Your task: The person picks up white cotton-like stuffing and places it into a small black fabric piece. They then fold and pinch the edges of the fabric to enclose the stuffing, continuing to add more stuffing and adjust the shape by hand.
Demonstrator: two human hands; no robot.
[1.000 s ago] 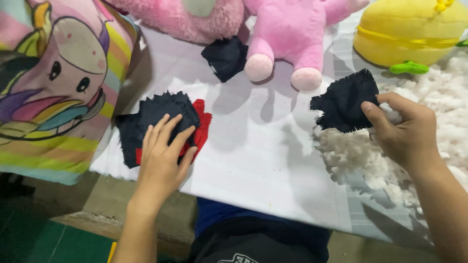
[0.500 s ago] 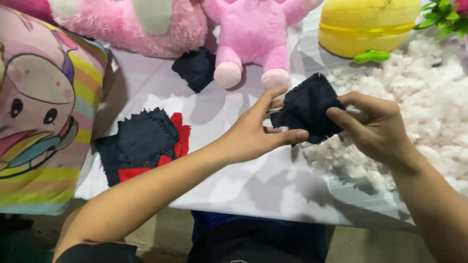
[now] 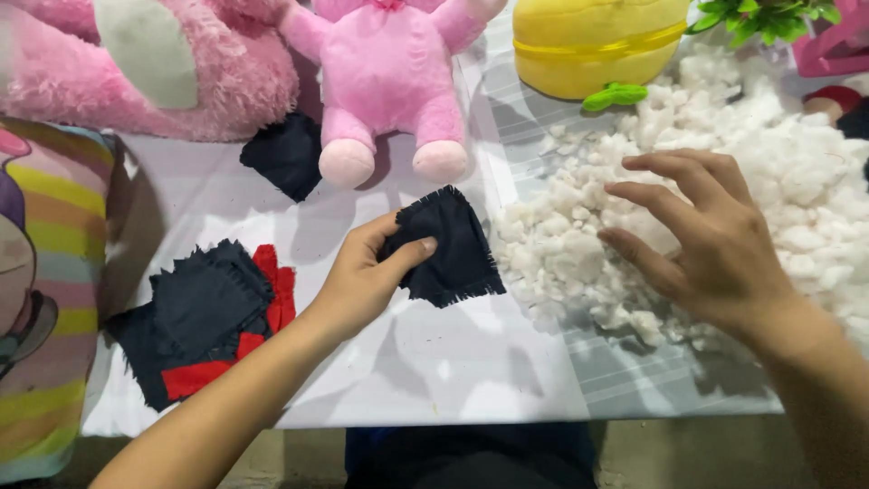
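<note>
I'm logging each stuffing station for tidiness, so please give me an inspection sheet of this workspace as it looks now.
Surface: white table cover, lightly creased.
Job's things: dark fabric pouch with frayed edges, off the table in the left hand; white stuffing heaped loosely on the right side.
Clutter: stack of dark and red fabric pieces at left; another dark fabric piece by the pink plush toy; a bigger pink plush, yellow plush, striped cushion.
Hands: left hand pinches the pouch; right hand open, fingers spread over the stuffing.
Cables: nothing seen.
Surroundings: green plant at the far edge; floor below the table.
</note>
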